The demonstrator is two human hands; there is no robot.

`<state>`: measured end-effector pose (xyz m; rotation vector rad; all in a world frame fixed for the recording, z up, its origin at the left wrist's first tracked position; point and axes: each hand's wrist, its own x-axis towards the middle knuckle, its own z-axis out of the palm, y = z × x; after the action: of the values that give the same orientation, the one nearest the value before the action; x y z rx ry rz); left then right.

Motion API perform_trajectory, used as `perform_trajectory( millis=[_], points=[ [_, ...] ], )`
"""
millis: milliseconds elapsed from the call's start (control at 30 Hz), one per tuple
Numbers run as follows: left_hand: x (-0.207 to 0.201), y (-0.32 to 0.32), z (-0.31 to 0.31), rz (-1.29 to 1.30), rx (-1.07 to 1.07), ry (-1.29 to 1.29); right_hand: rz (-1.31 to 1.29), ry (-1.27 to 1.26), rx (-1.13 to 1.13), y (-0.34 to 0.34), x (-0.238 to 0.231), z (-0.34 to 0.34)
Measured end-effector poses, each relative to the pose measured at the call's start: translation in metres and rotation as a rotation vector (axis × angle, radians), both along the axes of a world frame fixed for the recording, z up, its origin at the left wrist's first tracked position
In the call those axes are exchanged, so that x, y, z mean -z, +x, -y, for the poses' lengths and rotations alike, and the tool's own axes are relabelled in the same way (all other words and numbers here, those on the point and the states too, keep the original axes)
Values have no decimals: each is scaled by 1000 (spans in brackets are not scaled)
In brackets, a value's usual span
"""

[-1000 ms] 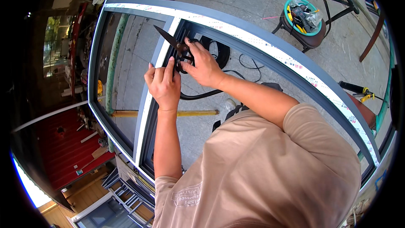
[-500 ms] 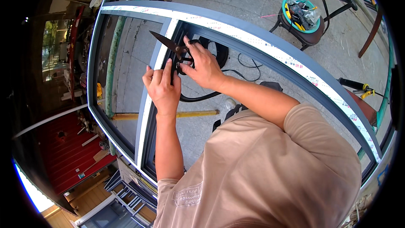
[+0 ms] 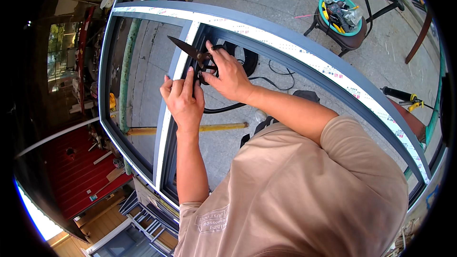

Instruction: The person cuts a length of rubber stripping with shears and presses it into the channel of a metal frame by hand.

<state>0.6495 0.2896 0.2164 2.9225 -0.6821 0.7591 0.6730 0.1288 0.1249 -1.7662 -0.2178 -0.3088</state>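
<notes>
My right hand [image 3: 229, 75] grips the handles of black scissors [image 3: 186, 48], whose blades point up and left over the grey window frame [image 3: 266, 28]. My left hand [image 3: 183, 101] is just left of it, on the frame's upright bar [image 3: 164, 133]. Its fingers are closed on a black rubber strip [image 3: 223, 108] at the bar's edge, right below the scissors. The strip curves away to the right behind my right forearm. Both hands nearly touch at the scissors' pivot.
The frame lies over paved ground. A dark stool [image 3: 343, 38] holding a teal bowl of tools [image 3: 339, 13] stands at the upper right. A yellow pipe [image 3: 216, 127] and a green pipe [image 3: 126, 66] lie below the frame. A black-and-yellow hand tool [image 3: 403, 98] lies at the right.
The scissors and both hands have shifted very slightly down the bar. Both grips are unchanged.
</notes>
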Motion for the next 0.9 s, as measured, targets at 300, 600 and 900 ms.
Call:
perform_trajectory(
  millis=[300,600,900],
  points=[
    [1,0,0,12,2,-9,-44,77,-19,1,0,0],
    [2,1,-2,14,-5,-17,-27,75,-4,1,3,-4],
    [13,0,1,131,-51,25,-7,87,-28,7,-2,-5]
  ],
)
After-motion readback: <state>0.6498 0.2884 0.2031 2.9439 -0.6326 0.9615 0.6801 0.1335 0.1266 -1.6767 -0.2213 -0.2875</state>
